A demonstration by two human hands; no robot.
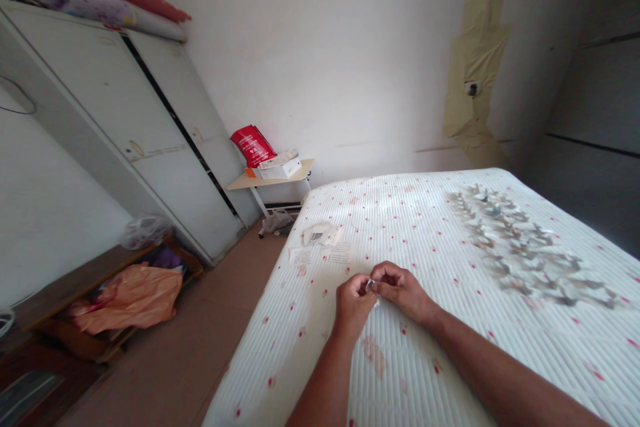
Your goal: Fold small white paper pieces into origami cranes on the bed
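Above the quilted white mattress, my left hand and my right hand meet, fingertips almost touching. Pinched between both is a small whitish piece, too small and partly covered for me to tell its kind. A thin pale bit of it shows just below the fingers. Beyond my left hand lie a clear plastic wrapper and printed paper slips. Off to the right, several small grey-green, pointed, folded-looking pieces are spread in rows; blur hides their detail.
A small table by the wall carries a red bag and a white box. Grey cabinets stand at left, rolled mats on top. An orange plastic bag lies on a low wooden unit. A socket is on the wall.
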